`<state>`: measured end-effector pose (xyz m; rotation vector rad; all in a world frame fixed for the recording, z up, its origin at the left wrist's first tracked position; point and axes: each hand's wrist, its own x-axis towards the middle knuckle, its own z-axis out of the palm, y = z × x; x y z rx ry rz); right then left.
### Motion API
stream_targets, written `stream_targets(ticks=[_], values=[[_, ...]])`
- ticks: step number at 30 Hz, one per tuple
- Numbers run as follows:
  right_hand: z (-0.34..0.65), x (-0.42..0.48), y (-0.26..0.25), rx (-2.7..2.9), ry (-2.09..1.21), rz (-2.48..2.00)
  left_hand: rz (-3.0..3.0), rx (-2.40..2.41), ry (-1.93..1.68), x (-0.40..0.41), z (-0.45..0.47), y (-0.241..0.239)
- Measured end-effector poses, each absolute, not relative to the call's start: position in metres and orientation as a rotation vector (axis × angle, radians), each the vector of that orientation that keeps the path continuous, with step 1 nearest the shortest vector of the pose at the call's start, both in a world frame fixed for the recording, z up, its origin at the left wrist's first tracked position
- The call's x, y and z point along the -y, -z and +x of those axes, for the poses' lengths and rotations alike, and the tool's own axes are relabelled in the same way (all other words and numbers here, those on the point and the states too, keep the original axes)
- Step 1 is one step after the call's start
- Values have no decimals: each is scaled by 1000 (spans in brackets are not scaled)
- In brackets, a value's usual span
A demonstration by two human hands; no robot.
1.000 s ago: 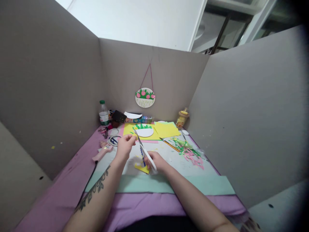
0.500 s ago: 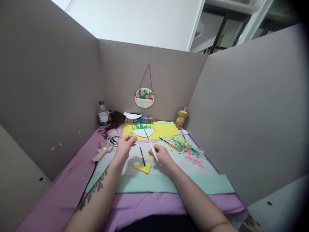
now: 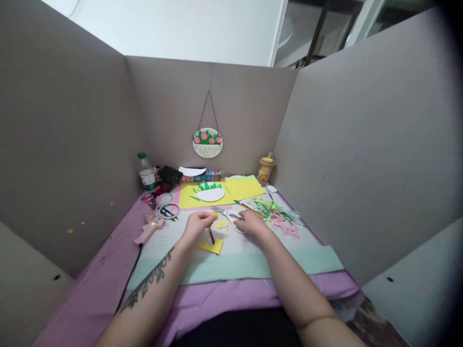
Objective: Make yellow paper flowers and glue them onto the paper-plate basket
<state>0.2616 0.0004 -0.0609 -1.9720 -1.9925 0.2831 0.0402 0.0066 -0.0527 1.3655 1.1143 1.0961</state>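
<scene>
My left hand (image 3: 198, 227) is closed in a pinch, with a small piece of yellow paper (image 3: 214, 215) at its fingertips. My right hand (image 3: 253, 224) has its fingers at the handles of white-handled scissors (image 3: 231, 220), which lie low over the table with the blades pointing away to the left. Between the hands are yellow paper scraps (image 3: 221, 225), a dark blue pen (image 3: 211, 237) and a folded yellow piece (image 3: 215, 246). Further back, a white half-disc with green paper leaves (image 3: 210, 193) rests on yellow sheets (image 3: 186, 196).
To the left lie a pink glue gun (image 3: 148, 232), a tape roll (image 3: 169, 211) and a bottle (image 3: 147, 176). Green and pink paper strips (image 3: 284, 222) are heaped on the right, near a pencil (image 3: 249, 208). A yellow cup (image 3: 266, 169) stands behind. A flower plaque (image 3: 207, 143) hangs on the back panel.
My right hand has lowered the scissors from a raised, upright position toward the tabletop. My left hand has moved right and nearer to the yellow scraps. The view has shifted slightly.
</scene>
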Motion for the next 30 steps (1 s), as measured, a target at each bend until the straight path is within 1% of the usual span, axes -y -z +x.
stream_targets(ticks=[2,4,5,7,8,11,20,23,27,30], values=[[256,1,59,1860,-271,-1954,1379,-1150,-1075,-5,43,54],[243,4,56,1701,-357,-1758,1381,-1186,-1063,-3,47,56],[235,6,55,1630,-483,-1592,1376,-1197,-1061,-2,48,57],[218,9,55,1496,-849,-1263,1359,-1201,-1068,-1,51,60],[211,10,56,1428,-963,-1157,1351,-1196,-1073,-1,52,61],[199,10,60,1286,-1129,-1057,1344,-1163,-1060,0,53,61],[203,-2,74,1100,-1115,-1104,1244,-958,-994,-1,50,54],[200,-1,74,1136,-1088,-1126,1267,-1030,-1016,-1,50,53],[201,1,69,1092,-1057,-1131,1319,-1204,-1210,-4,45,47],[201,2,66,1095,-1057,-1126,1338,-1197,-1181,-4,45,46]])
